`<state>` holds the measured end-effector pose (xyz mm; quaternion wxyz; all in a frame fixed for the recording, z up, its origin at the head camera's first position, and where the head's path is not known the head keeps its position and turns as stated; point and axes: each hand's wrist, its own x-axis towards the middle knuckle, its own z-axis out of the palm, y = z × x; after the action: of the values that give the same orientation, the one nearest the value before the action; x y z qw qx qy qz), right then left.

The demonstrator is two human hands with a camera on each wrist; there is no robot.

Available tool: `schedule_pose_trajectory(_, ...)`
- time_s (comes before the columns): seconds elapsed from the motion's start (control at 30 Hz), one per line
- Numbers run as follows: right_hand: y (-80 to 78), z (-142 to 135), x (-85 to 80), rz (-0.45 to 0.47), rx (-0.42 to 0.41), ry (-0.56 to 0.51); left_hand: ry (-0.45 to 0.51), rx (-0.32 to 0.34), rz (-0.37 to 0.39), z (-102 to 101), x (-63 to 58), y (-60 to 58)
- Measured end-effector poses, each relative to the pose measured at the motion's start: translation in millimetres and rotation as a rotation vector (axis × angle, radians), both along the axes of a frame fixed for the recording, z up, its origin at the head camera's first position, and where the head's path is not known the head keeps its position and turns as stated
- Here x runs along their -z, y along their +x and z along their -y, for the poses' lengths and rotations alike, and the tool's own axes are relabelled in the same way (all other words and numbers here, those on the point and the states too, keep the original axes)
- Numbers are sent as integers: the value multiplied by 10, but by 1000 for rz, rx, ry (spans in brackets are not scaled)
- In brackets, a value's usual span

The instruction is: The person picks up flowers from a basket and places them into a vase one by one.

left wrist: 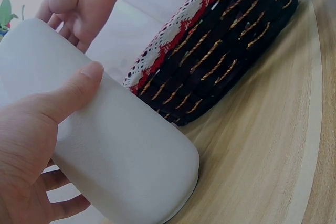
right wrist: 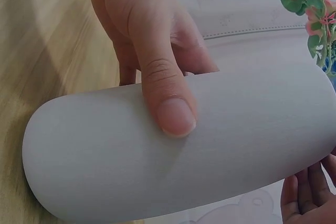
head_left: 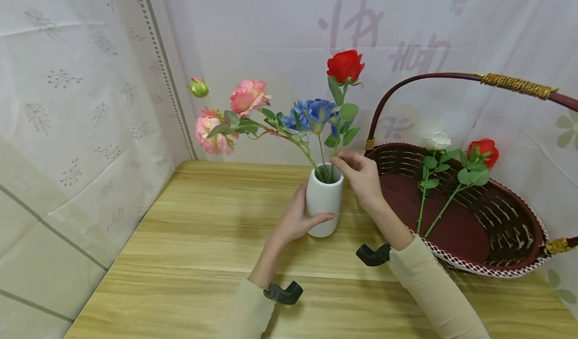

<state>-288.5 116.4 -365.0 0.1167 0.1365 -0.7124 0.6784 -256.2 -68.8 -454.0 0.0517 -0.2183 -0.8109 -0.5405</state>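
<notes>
A white vase (head_left: 323, 206) stands upright on the wooden table, holding a red rose (head_left: 345, 67), a blue flower (head_left: 315, 114) and a branch of pink flowers (head_left: 250, 97) that leans left. My left hand (head_left: 295, 219) grips the vase from its left side, thumb across the front; the left wrist view shows this thumb on the vase wall (left wrist: 126, 140). At the right of the vase's mouth, my right hand (head_left: 363, 178) pinches the red rose's stem between thumb and fingers. The stem ends are hidden inside the vase.
To the right sits a dark woven basket (head_left: 510, 228) with a tall arched handle (head_left: 422, 77). A white rose (head_left: 437, 141) and another red rose (head_left: 484, 153) lean in it. Behind the table (head_left: 198, 218) hangs a printed pale curtain (head_left: 271, 23).
</notes>
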Motion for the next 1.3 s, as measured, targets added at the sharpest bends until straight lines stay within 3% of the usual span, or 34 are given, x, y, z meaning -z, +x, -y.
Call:
schedule_pose_trajectory(0.67,13,-36,29,7,12,55,-1,0,-18,3,-10,-2)
schedule_pose_trajectory(1.3,56,-47,60,55,3,28,-4,0,-13,6,-6,-1)
